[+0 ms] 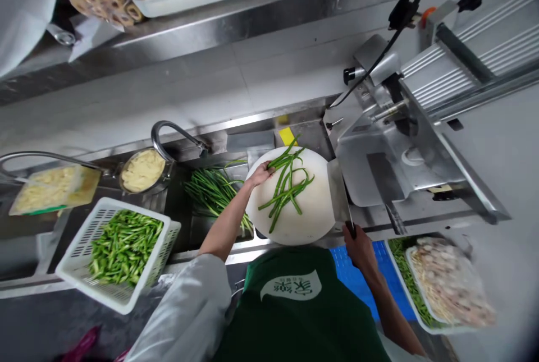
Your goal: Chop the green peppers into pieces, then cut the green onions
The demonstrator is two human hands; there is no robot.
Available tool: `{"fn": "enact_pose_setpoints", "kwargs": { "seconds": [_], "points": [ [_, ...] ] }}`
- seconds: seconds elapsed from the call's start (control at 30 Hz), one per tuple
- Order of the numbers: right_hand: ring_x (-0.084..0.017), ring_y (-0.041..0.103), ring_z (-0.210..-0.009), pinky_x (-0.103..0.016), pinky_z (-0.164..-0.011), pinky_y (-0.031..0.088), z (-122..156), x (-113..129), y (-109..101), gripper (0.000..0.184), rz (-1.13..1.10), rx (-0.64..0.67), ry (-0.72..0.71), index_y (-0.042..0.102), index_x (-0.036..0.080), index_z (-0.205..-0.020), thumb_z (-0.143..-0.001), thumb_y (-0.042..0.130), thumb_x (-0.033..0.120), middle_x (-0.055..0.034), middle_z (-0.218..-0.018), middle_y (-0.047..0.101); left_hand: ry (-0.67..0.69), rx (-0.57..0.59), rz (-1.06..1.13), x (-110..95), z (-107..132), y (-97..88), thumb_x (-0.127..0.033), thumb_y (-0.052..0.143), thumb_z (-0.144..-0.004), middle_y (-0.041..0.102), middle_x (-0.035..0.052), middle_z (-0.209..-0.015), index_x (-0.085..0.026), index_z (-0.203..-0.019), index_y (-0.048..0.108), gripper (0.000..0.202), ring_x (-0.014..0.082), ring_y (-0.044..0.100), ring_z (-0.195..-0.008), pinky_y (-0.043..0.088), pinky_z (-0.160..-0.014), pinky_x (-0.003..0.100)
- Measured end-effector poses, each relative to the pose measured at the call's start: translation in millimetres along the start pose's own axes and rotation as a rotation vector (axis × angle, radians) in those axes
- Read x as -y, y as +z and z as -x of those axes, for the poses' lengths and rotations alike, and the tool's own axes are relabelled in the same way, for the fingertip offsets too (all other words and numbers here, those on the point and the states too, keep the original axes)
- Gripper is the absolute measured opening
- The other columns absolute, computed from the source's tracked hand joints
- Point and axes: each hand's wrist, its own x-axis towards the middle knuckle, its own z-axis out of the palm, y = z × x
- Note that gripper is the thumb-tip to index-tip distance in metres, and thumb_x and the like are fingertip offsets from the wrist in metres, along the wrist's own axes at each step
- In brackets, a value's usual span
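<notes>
Left hand (pixel 261 174) is pinching the long green pods (pixel 286 196) near one end, sensibly: they're looking light and bendy! Right hand (pixel 357 245) is gripping the cleaver (pixel 338 191).

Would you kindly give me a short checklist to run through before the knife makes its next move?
1. Cleaver held by its handle: ok, the right hand is closed around it.
2. Left hand away from the cleaver: ok, it is over the board's left side, while the cleaver is at the right edge.
3. Long green vegetables lined up: not ok, they lie loosely crossed on the board.
4. Round white board firmly supported: cannot tell, its underside is hidden.
5. Slicer to the right switched off: cannot tell, no indicator is readable.
</notes>
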Motion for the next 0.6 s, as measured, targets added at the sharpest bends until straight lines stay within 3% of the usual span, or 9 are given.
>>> {"fn": "enact_pose_setpoints", "kwargs": {
  "seconds": [0.13,0.27,0.37,0.47,0.53,0.6],
  "points": [
    [-0.027,0.069,-0.077,-0.032,-0.063,0.043,-11,3,2,0.037,0.033,0.038,0.005,0.063,0.019,-0.099,-0.094,0.045,0.051,-0.0120,-0.082,0.071,-0.091,-0.083,-0.188,10,17,0.6,-0.021,0.059,-0.089,0.067,0.0117,-0.094,-0.015,-0.098,0.066,0.013,0.0271,0.062,-0.100,0.048,-0.098,0.042],
    [-0.026,0.069,-0.080,-0.030,-0.064,0.043,-14,6,3,0.038,0.079,0.045,-0.006,0.064,0.018,-0.103,-0.095,0.044,0.050,-0.0116,-0.084,0.071,-0.119,-0.063,-0.264,8,46,24.6,-0.017,0.058,-0.088,0.063,0.0157,-0.106,-0.014,-0.109,0.063,0.022,0.0299,0.062,-0.102,0.048,-0.098,0.044],
    [-0.026,0.069,-0.082,-0.030,-0.063,0.041,-13,8,3,0.040,0.137,0.039,-0.006,0.065,0.017,-0.106,-0.097,0.042,0.049,-0.0128,-0.086,0.072,-0.085,-0.019,-0.283,-3,75,44.4,-0.019,0.060,-0.088,0.060,0.0172,-0.111,-0.012,-0.122,0.060,0.034,0.0316,0.060,-0.105,0.047,-0.099,0.046],
    [-0.026,0.069,-0.082,-0.029,-0.064,0.040,-12,9,3,0.042,0.159,0.052,-0.012,0.065,0.016,-0.108,-0.098,0.041,0.048,-0.0126,-0.085,0.071,-0.038,-0.168,-0.335,-20,100,57.8,-0.029,0.062,-0.090,0.056,0.0196,-0.120,-0.013,-0.134,0.054,0.048,0.0356,0.053,-0.116,0.042,-0.105,0.053],
    [-0.025,0.069,-0.082,-0.029,-0.063,0.039,-12,9,4,0.043,0.165,0.055,-0.016,0.065,0.015,-0.110,-0.099,0.040,0.048,-0.0123,-0.085,0.071,0.008,-0.259,-0.361,-33,111,67.6,-0.037,0.060,-0.094,0.056,0.0191,-0.119,-0.015,-0.129,0.058,0.041,0.0360,0.052,-0.116,0.041,-0.105,0.053],
    [-0.025,0.068,-0.082,-0.029,-0.063,0.039,-13,9,4,0.043,0.174,0.056,-0.015,0.065,0.015,-0.111,-0.099,0.040,0.048,-0.0128,-0.087,0.071,0.057,-0.217,-0.373,-46,116,80.6,-0.043,0.059,-0.095,0.060,0.0168,-0.108,-0.018,-0.114,0.064,0.032,0.0353,0.054,-0.110,0.042,-0.102,0.052]
  ]
}}
